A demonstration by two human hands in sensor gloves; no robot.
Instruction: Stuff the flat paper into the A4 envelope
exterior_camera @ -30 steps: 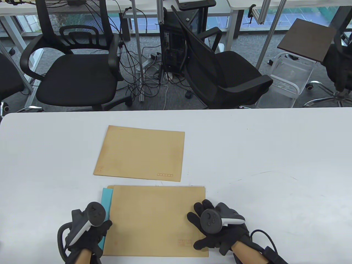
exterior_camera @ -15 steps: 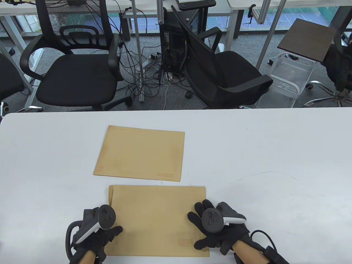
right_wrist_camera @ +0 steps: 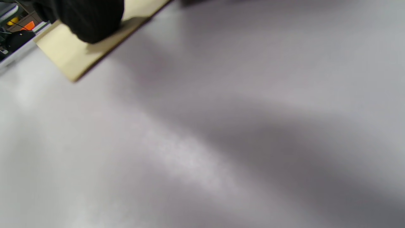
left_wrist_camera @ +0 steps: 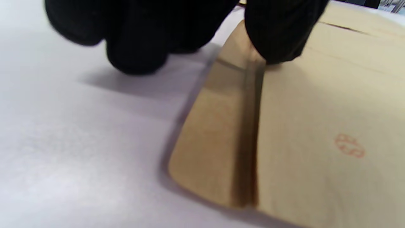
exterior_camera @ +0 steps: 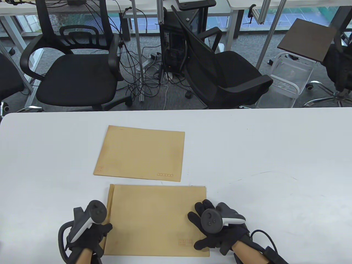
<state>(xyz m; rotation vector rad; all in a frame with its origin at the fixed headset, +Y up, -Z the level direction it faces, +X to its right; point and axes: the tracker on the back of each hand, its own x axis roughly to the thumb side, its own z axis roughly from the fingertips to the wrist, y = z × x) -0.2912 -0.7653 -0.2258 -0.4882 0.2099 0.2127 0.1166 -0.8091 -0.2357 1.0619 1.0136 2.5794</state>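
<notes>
A brown A4 envelope (exterior_camera: 156, 220) lies flat at the table's near edge, its flap (exterior_camera: 110, 200) open to the left. No paper shows outside it. My left hand (exterior_camera: 93, 233) is at the envelope's left edge. In the left wrist view one fingertip (left_wrist_camera: 278, 41) presses on the flap fold of the envelope (left_wrist_camera: 316, 126), and the other fingers curl on the table beside the flap (left_wrist_camera: 215, 139). My right hand (exterior_camera: 211, 228) rests spread on the envelope's right end. In the right wrist view a fingertip (right_wrist_camera: 85, 19) presses its corner (right_wrist_camera: 66, 60).
A second brown envelope (exterior_camera: 140, 152) lies flat just beyond the near one. The white table (exterior_camera: 275, 154) is bare to the right. Office chairs (exterior_camera: 79, 71) and cables stand past the far edge.
A blue sheet stuck out of the envelope's left end a second ago and is now out of sight. My left hand moved right, then back left to the flap. The right hand stayed put.
</notes>
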